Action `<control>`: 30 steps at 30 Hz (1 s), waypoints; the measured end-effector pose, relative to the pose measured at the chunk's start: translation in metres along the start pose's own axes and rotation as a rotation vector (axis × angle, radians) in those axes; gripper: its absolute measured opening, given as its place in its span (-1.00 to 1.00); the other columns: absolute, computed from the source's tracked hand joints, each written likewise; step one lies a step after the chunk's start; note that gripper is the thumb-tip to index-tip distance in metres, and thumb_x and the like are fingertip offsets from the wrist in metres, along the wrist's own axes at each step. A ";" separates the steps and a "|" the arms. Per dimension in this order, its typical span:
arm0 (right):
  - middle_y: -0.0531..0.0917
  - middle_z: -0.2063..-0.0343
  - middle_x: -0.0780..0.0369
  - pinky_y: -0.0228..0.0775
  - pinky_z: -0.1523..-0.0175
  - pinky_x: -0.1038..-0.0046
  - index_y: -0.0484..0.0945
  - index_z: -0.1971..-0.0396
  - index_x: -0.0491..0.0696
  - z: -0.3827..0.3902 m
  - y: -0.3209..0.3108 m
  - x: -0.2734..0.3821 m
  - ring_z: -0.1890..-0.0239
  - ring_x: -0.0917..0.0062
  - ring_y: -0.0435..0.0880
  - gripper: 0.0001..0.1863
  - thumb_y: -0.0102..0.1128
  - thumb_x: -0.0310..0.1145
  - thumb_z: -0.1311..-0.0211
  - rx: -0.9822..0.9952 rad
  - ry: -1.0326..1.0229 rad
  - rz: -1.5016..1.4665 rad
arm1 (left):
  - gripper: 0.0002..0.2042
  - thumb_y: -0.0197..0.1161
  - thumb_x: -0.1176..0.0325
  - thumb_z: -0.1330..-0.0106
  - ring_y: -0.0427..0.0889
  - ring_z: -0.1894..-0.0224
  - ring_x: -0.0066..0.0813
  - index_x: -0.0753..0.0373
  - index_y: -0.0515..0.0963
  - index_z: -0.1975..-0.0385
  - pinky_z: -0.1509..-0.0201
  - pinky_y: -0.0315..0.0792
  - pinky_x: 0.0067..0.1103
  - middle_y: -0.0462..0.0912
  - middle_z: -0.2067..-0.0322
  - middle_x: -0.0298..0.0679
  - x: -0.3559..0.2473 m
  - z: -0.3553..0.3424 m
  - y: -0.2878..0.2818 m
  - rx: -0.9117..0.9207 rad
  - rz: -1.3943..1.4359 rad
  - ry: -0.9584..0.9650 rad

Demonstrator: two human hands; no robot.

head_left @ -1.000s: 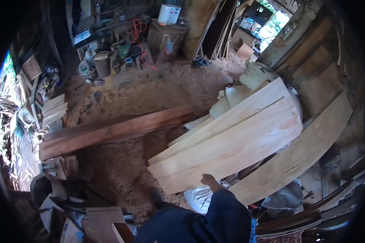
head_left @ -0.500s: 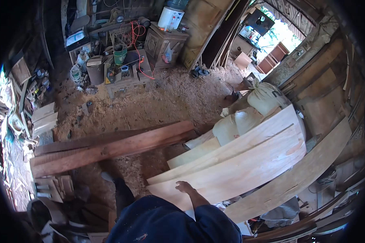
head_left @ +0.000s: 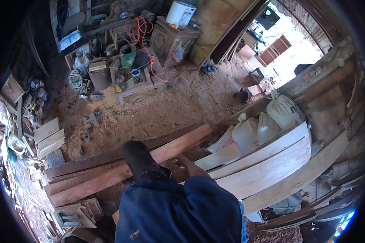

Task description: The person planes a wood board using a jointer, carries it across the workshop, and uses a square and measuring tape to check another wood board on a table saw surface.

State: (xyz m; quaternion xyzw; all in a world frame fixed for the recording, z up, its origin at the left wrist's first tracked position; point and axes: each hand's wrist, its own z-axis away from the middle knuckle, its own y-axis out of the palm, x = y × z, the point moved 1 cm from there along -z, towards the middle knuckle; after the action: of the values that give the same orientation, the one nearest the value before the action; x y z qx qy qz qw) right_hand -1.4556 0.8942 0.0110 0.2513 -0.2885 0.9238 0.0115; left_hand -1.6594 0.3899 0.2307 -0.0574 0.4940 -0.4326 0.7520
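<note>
My right hand (head_left: 183,162) is stretched out low in front of me, with nothing seen in it. Its fingers look loosely apart, just beyond the near ends of the pale boards (head_left: 267,162) and beside the reddish-brown plank (head_left: 105,178). Whether it touches anything I cannot tell. That long plank lies slantwise on the ground with darker timber (head_left: 85,161) behind it. My leg (head_left: 142,160), in dark clothing, is raised in front of the plank and covers part of it. My left hand is out of sight behind my body and sleeve.
Tied sacks (head_left: 247,135) stand behind the pale boards on the right. A low wooden bench (head_left: 144,86) with a green can (head_left: 128,56) and orange cord (head_left: 153,65) stands ahead. Wood shavings cover the floor (head_left: 178,95). Short boards (head_left: 48,135) are stacked at left.
My right hand has left its place over the pale boards and now reaches forward beside the reddish-brown plank. My leg has come up in front of that plank. The whole view has shifted.
</note>
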 end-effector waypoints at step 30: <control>0.72 0.02 0.07 0.53 -0.06 0.28 0.42 -0.34 -0.09 -0.555 0.150 0.842 0.02 0.30 0.71 -0.38 0.21 -0.23 -0.28 0.495 -0.546 1.008 | -0.55 0.28 0.11 -0.39 0.78 0.23 -0.16 0.25 0.54 -0.16 0.04 0.65 -0.21 0.76 0.15 -0.08 -0.070 -0.307 -0.127 -0.679 1.672 -1.151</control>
State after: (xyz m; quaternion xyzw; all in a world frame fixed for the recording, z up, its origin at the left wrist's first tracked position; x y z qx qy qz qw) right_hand -2.4698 0.9641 -0.0639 0.3065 -0.1413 0.7577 -0.5585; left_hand -1.9879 0.4651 0.1893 -0.1024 0.0419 0.4725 0.8744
